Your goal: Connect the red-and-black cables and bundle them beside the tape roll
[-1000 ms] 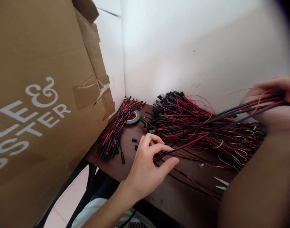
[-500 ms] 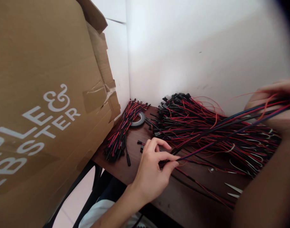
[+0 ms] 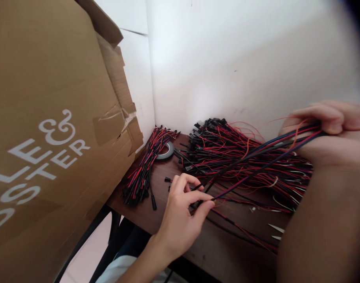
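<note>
The large wire pile (image 3: 224, 151) lies by the white wall (image 3: 212, 67), and the held wires (image 3: 258, 153) slant over its front, from above its right part down to its near side. There the left hand (image 3: 181, 214) pinches some of them between thumb and forefinger; the right hand (image 3: 335, 135), above the pile's right end, has its fingers curled around their upper stretch. For moving, a strip of brown tabletop (image 3: 160, 177) shows between the pile and the smaller wire bundle (image 3: 143, 167) to its left, a tape roll (image 3: 170, 149) sitting in that gap. On the pile's near side, loose wires (image 3: 234, 224) cross the strip before the table's front edge. Farther left of the pile, a cardboard box (image 3: 65, 78) hems in the bundle. The pile's right end goes behind the right forearm, as do two pointed blades (image 3: 276, 228) in front of it. How many wires the left hand pinches is hard to make out; what lies inside the right hand is hidden.
</note>
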Motion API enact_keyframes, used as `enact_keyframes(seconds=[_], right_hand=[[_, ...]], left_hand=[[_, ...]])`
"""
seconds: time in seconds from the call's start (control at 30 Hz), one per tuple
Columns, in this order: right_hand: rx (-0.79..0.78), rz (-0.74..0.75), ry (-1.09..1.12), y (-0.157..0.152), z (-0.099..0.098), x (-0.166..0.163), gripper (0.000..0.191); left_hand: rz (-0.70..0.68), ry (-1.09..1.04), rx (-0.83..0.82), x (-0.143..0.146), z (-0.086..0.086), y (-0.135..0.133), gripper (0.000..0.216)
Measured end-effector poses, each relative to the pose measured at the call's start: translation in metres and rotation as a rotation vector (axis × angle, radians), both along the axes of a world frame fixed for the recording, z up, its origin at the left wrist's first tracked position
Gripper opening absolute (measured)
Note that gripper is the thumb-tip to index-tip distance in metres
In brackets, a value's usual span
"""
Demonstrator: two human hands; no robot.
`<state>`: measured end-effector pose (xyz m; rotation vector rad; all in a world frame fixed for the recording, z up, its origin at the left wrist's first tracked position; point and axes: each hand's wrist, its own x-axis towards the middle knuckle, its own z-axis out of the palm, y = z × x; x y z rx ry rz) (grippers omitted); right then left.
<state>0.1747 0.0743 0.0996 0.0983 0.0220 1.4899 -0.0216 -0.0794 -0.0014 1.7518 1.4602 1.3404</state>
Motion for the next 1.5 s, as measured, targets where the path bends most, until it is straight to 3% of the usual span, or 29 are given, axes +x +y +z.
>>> enact_keyframes(seconds=[0.27,0.53,0.8,0.87,1.03,1.13,1.27,1.37,1.5], right_hand=[[-0.06,-0.031,-0.054,-0.009,0.008,-0.014,0.02],[0.022,0.004,0.0,0.0,0.0,0.0,0.022],[0.029,0.005,0.004,0.003,0.0,0.003,0.027],[0.02,-0.001,0.004,0.002,0.001,0.001,0.026],[-0.027,-0.02,-0.03,-0.004,0.005,-0.006,0.023],[-0.017,-0.02,-0.052,-0.008,0.007,-0.01,0.024],[0.089,0.097,-0.038,-0.012,0.009,-0.013,0.03],[0.175,0.235,-0.009,-0.016,0.009,-0.015,0.034],[0.259,0.352,0.017,-0.02,0.011,-0.021,0.038]], left_hand=[[-0.039,0.076,0.021,-0.003,-0.007,0.001,0.016],[-0.057,0.041,0.001,-0.002,-0.006,-0.001,0.026],[0.027,-0.019,-0.002,0.004,0.0,0.001,0.003],[0.033,-0.002,0.011,0.005,-0.001,0.002,0.007],[-0.038,0.067,0.041,0.004,-0.004,-0.001,0.01],[-0.154,0.095,0.008,-0.005,-0.004,-0.004,0.018],[-0.314,0.091,0.028,-0.022,0.005,0.001,0.039],[-0.233,-0.006,0.117,-0.032,0.017,0.01,0.042],[-0.152,-0.14,0.18,-0.027,0.032,0.027,0.03]])
